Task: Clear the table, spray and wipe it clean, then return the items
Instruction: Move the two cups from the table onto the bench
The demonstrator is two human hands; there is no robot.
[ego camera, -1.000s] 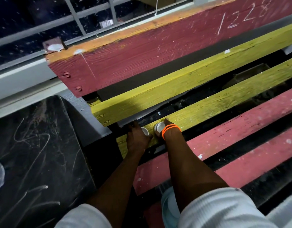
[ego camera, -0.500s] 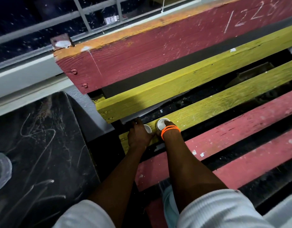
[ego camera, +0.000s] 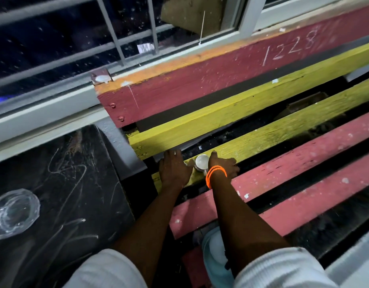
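Observation:
A small container with a round white cap (ego camera: 202, 161) stands on the near yellow slat (ego camera: 283, 132) of a wooden bench. My right hand (ego camera: 223, 166), with orange bands on its wrist, lies spread on the slats just right of the container, thumb against the cap. My left hand (ego camera: 172, 168) lies palm down on the same slat's left end, fingers stretched toward the gap, close to the container's left side. Anything under that palm is hidden. The black scratched table (ego camera: 75, 194) is at the left.
A clear glass dish (ego camera: 13, 213) sits on the black table near its left edge. The bench has red slats (ego camera: 304, 163) and a red backrest (ego camera: 200, 84) against a barred window (ego camera: 117, 44). Dark gaps run between the slats. My light-clad knee (ego camera: 214, 256) shows below.
Two white caps showed between my hands; now only one does. My right hand has opened off the container and spread to the right. My left hand has flattened. The view has shifted left.

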